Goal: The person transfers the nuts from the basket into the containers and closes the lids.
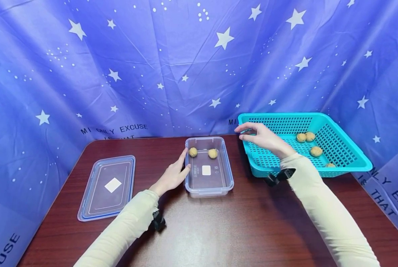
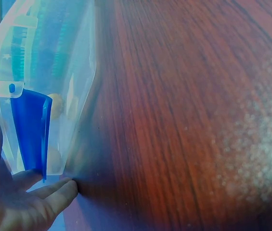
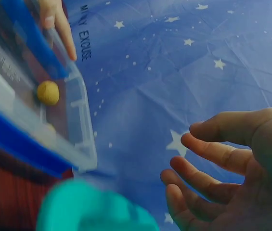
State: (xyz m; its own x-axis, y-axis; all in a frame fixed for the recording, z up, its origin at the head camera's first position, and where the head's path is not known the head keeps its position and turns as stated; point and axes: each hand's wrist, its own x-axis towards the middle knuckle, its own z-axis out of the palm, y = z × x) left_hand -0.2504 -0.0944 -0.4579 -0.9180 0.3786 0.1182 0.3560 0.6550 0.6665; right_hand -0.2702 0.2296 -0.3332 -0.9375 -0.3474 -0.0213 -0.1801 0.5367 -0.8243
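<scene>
A clear plastic container [image 1: 209, 181] with blue side strips stands on the table, and two walnuts [image 1: 212, 153] lie inside toward its far end. My left hand [image 1: 171, 177] rests against its left wall with fingers extended, as the left wrist view also shows near the container wall [image 2: 78, 91]. Above the left rim of a turquoise basket [image 1: 319, 171] hovers my right hand [image 1: 260, 136], its fingers loosely bent. Nothing sits between those fingers in the right wrist view, where the hand [image 3: 232, 168] is apart from the container. Several walnuts [image 1: 316, 151] lie in the basket.
A clear lid [image 1: 98, 200] with a blue seal and a white label lies on the left of the brown table [image 1: 212, 230]. Behind the table hangs a blue star-patterned curtain [image 1: 172, 66], close to the basket's far side.
</scene>
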